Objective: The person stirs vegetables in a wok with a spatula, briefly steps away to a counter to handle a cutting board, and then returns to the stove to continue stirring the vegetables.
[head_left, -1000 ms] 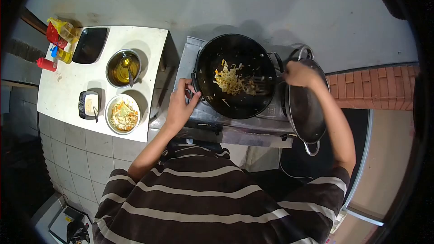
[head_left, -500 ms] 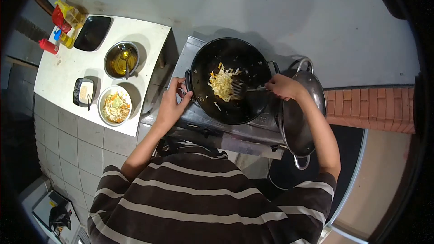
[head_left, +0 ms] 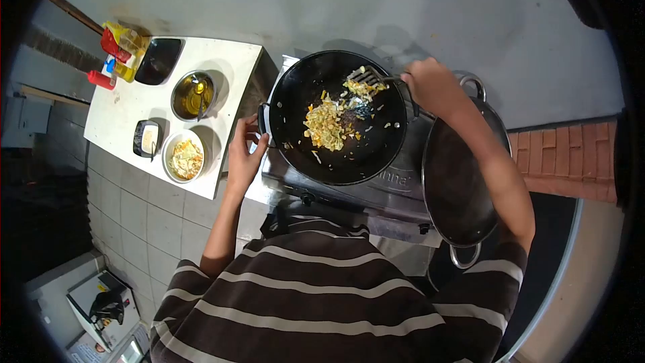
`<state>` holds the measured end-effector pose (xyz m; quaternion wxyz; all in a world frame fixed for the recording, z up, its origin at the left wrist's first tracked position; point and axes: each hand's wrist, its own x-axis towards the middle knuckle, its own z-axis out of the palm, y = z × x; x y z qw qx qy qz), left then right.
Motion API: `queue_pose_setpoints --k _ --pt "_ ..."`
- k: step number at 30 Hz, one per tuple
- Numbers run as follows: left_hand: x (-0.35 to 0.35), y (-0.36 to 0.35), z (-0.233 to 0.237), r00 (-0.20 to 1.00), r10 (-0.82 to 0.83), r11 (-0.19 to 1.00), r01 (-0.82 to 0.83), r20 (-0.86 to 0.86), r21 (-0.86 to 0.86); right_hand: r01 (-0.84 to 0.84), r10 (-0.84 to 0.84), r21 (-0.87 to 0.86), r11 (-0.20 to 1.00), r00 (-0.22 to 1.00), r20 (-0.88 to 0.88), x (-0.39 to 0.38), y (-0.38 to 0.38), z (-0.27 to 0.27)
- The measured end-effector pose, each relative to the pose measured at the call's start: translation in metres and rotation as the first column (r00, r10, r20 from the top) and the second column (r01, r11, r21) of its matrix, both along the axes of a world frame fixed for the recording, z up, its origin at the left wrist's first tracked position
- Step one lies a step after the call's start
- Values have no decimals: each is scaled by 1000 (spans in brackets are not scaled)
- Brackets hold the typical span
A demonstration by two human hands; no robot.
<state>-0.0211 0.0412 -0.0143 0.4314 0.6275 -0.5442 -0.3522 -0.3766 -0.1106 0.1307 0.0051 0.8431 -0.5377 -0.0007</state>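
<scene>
A black wok (head_left: 302, 161) rests on the silver gas stove (head_left: 396, 191). Chopped yellow, white and orange food (head_left: 326, 124) is heaped left of its centre, with loose bits scattered around. My left hand (head_left: 245, 151) grips the wok handle (head_left: 263, 121) on the left. Above the wok's right rim, my right hand (head_left: 430, 84) is closed on the handle of a slotted spatula (head_left: 366, 77). Some of the food lies at the spatula's head, near the upper right of the wok.
A second, larger pan (head_left: 463, 181) stands on the right. On the white table (head_left: 232, 67) at left are a metal bowl of oil (head_left: 193, 96), a bowl of shredded vegetables (head_left: 183, 156), a small black dish (head_left: 146, 138), a black tray (head_left: 158, 60) and bottles (head_left: 101, 80).
My right hand has moved up with the spatula, from the middle of the wok to its upper right. Food is more spread out, and some is now at the spatula. The view has shifted slightly.
</scene>
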Motion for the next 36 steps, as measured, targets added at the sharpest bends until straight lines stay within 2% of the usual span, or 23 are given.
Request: queue_pose_setpoints --k 1,3,4,5,6,9,11,14,15,17,19,20,22,23,25,27,31,32,36 --pt "-2 0 0 999 24 1000 -24 -21 7 13 -13 1 1000 1000 16 2 -2 -10" --pt "-6 -3 1 1000 14 1000 -13 -4 13 -88 93 -48 995 990 111 9 -7 -30" --pt "-7 -2 1 1000 18 1000 -18 -1 21 -81 85 -40 996 989 124 18 -10 -31" --pt "-6 1 1 1000 25 999 -25 5 34 -64 46 205 977 995 92 27 -13 -32" --pt "-4 2 1 1000 21 999 -22 21 44 -43 21 435 900 998 55 33 -13 -34" --pt "-5 2 2 1000 10 1000 -9 -26 9 -70 -6 452 889 986 164 33 1 -43" --pt "-5 2 2 1000 -7 1000 7 -31 -8 -135 90 507 851 990 112 27 5 -52" --pt "-3 -2 0 1000 -10 1000 10 -20 -7 240 -226 732 638 967 -120 45 17 -31" --pt "-1 -2 -1 1000 -8 1000 8 7 9 247 -233 730 638 965 -122 37 23 -42" --pt "1 -4 0 1000 -8 1000 7 30 23 -86 -52 491 867 964 260 14 38 -77" --pt "0 -5 7 999 -26 1000 26 21 5 -50 -91 472 880 958 271 23 71 -61" --pt "1 -6 7 1000 -28 1000 28 5 5 -25 -145 569 822 957 251 30 83 -49" --pt "5 -7 4 999 -45 999 45 6 -4 -145 22 323 935 935 355 24 120 -70" --pt "7 -8 2 998 -63 998 63 19 -9 -130 30 317 939 953 301 27 135 -65" --pt "9 -8 2 998 -59 998 59 20 2 -37 -37 422 906 985 166 37 150 -44" --pt "12 -9 -7 996 -81 995 79 -31 -61 -10 -52 405 914 989 141 38 160 -21" --pt "14 -9 -6 995 -91 996 90 -34 -31 103 -138 368 924 988 69 39 184 19" --pt "14 -9 -4 995 -95 995 94 -39 -24 76 -99 289 954 993 67 36 195 17" --pt "14 -10 -2 995 -88 996 87 -41 -19 71 -86 304 950 996 35 38 237 -5"
